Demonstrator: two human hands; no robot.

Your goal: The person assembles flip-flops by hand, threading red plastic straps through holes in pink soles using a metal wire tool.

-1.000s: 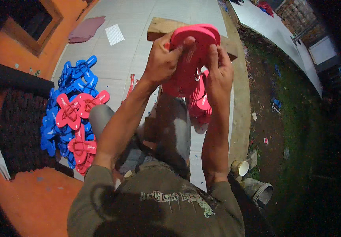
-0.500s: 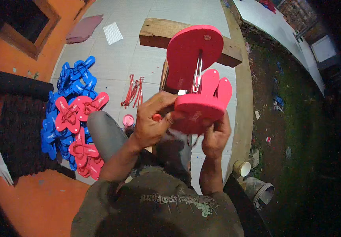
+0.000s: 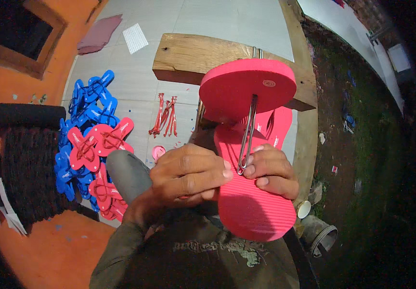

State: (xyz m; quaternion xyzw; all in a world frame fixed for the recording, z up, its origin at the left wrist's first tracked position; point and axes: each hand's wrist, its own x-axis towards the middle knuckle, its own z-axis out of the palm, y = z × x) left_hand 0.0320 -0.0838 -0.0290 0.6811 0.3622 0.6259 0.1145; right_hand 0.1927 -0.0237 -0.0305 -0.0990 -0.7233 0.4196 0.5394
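A pink flip-flop sole (image 3: 258,212), ribbed side up, tilts in front of me. My right hand (image 3: 273,171) grips its right edge, fingertips beside the looped end of a bent metal rod (image 3: 250,135). My left hand (image 3: 188,173) is closed at the sole's left edge, its thumb against the surface; a bit of red shows under its fingers, too hidden to name. The rod runs up to a second pink sole (image 3: 246,91), and its other end sticks out above that. Behind them is another pink flip-flop (image 3: 280,125), partly covered.
A thick wooden beam (image 3: 184,55) lies across the tiled floor beyond the soles. At left are piled blue flip-flops (image 3: 95,113) and pink flip-flops (image 3: 83,149). Red straps (image 3: 164,115) and a small pink round container (image 3: 158,152) lie nearer. A bucket (image 3: 321,236) stands at right.
The held sole has turned from edge-on to ribbed face up and come nearer me. My right hand has moved up beside the rod's loop. The upper sole has tilted and shifted lower.
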